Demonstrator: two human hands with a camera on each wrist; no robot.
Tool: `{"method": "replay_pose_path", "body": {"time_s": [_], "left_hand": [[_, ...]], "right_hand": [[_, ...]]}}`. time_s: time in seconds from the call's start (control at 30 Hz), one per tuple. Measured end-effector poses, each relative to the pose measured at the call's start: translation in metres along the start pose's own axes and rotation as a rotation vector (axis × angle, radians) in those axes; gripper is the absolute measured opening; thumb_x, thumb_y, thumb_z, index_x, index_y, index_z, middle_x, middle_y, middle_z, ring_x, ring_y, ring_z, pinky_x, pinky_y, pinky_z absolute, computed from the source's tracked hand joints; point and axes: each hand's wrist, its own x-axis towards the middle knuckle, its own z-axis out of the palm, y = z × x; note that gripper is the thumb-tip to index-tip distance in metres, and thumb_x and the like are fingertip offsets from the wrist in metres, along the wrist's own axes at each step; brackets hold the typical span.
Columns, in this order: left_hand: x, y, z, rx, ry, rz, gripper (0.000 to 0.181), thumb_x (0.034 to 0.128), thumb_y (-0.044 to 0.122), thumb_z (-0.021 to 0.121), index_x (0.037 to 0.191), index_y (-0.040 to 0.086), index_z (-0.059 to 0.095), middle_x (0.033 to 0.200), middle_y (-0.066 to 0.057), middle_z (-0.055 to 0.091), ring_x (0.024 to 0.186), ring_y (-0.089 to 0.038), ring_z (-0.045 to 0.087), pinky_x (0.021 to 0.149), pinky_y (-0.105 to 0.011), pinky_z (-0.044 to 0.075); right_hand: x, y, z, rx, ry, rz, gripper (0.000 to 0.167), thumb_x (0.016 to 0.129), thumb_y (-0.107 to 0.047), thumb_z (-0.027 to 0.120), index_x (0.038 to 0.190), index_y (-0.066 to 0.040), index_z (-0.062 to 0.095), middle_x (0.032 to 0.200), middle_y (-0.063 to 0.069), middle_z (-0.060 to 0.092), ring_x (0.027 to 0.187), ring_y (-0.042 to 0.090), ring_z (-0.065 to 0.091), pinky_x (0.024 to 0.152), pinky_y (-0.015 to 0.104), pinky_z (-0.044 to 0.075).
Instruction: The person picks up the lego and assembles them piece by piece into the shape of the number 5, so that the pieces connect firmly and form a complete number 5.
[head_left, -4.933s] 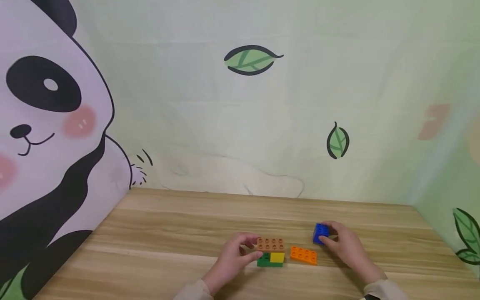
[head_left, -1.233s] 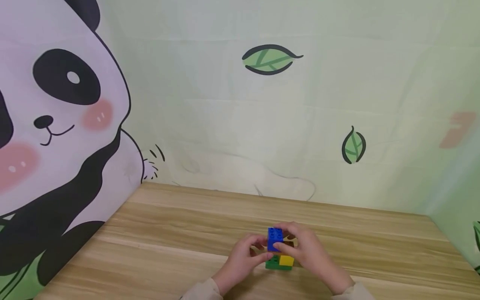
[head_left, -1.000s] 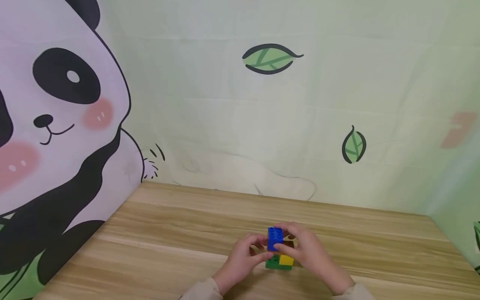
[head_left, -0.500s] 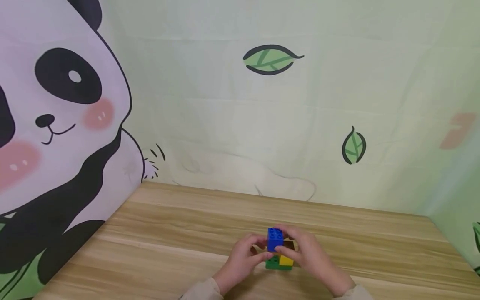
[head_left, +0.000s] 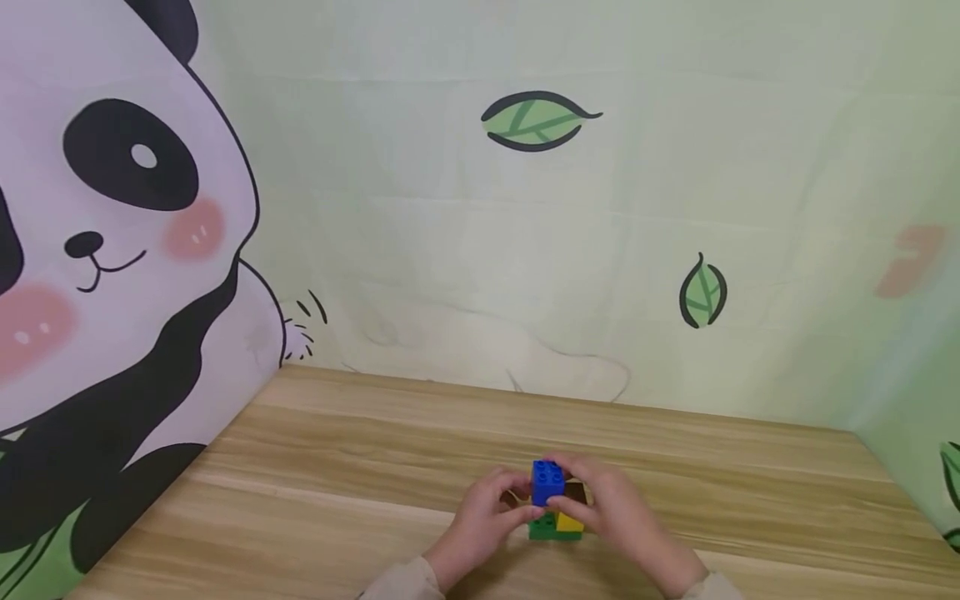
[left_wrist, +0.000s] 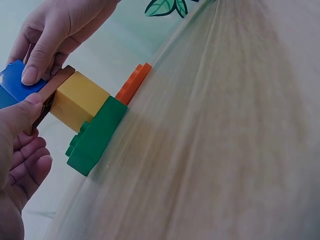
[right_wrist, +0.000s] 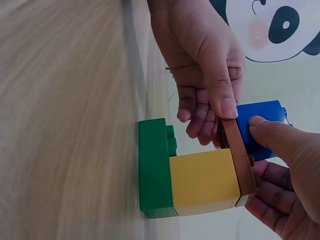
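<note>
A green brick (head_left: 555,535) stands on the table, with a yellow brick (head_left: 570,523) on its right part. Across the yellow brick lies a flat brown brick (right_wrist: 238,160), its left end overhanging the green one. The blue brick (head_left: 547,483) sits against the top of that overhanging end; whether its studs are fully joined I cannot tell. My right hand (head_left: 626,517) pinches the blue brick between thumb and fingers. My left hand (head_left: 476,521) grips the brown brick's left end, thumb on its near edge. An orange brick (left_wrist: 133,85) shows beyond the green brick in the left wrist view, hidden in the head view.
The wooden table (head_left: 360,442) runs back to a pale green backdrop (head_left: 420,250) printed with leaves. A large printed panda (head_left: 217,333) covers the left side.
Since the oldest frame, my right hand has carried the blue brick leftward onto the brown brick, and the head view has shifted. Over the last second both hands have stayed nearly in place.
</note>
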Motion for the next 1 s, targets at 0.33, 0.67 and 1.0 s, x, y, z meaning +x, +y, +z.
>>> {"method": "replay_pose_path", "body": {"time_s": [0.33,0.67,1.0], "left_hand": [[0.0012,-0.0014,-0.0007,0.018,0.022,0.011,0.031,0.0814,0.020,0.075,0.105,0.002,0.067,0.098,-0.006,0.064,0.088,-0.014,0.061,0.076,-0.020,0.053],[0.0010,0.0005,0.0005,0.025,0.019,0.019,0.031,0.0823,0.021,0.076,0.106,0.004,0.067,0.097,-0.008,0.063,0.087,-0.013,0.060,0.072,-0.018,0.052],[0.0007,0.0018,-0.0020,0.008,-0.009,-0.006,0.032,0.0839,0.023,0.074,0.109,0.006,0.065,0.101,-0.006,0.062,0.091,-0.017,0.059,0.073,-0.018,0.051]], "right_hand": [[0.0008,-0.0023,0.0013,-0.043,0.018,-0.013,0.041,0.085,-0.018,0.072,0.123,-0.006,0.062,0.114,0.010,0.070,0.100,0.026,0.068,0.085,0.039,0.056],[-0.0030,-0.0034,0.0016,-0.017,0.028,0.032,0.042,0.086,-0.021,0.072,0.125,-0.008,0.061,0.113,0.009,0.069,0.100,0.024,0.067,0.084,0.038,0.056],[-0.0032,-0.0029,-0.0007,-0.044,0.037,0.069,0.052,0.083,-0.028,0.075,0.129,-0.012,0.059,0.115,0.004,0.068,0.104,0.022,0.065,0.090,0.042,0.053]]}}
